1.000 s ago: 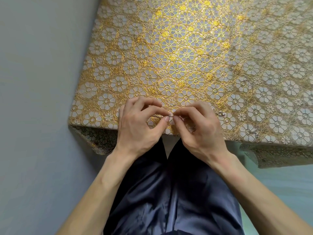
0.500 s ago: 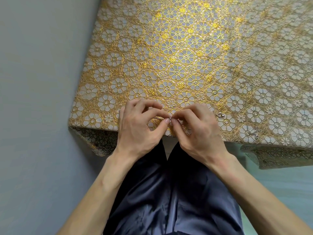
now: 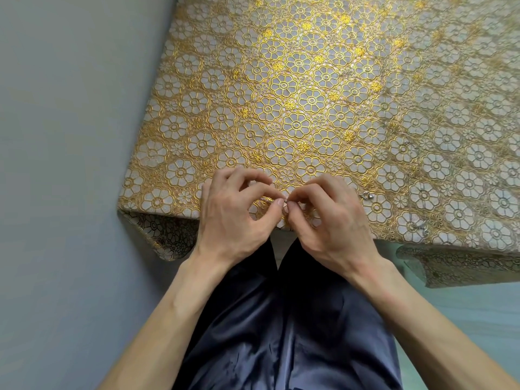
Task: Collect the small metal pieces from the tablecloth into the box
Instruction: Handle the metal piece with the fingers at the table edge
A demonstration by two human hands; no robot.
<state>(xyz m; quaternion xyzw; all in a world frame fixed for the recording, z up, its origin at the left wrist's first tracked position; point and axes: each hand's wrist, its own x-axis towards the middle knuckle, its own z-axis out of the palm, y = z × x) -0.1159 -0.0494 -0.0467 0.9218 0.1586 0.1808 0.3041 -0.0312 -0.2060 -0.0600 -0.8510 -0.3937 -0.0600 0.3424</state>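
At the near edge of the gold floral tablecloth my left hand and my right hand meet fingertip to fingertip. Between thumb and forefinger of both hands a tiny metal piece is pinched; most of it is hidden by the fingers. Another small metal piece lies on the cloth just right of my right hand. A third one sits near the front edge, further right. No box is in view.
The table's left corner and front edge are close to my body. The cloth hangs down in folds at the corner and at the right. Grey floor lies to the left, and my dark trousers are below.
Both hands have stayed at the same spot on the front edge, with only slight finger movement around the pinched piece. The camera view shifted a little.
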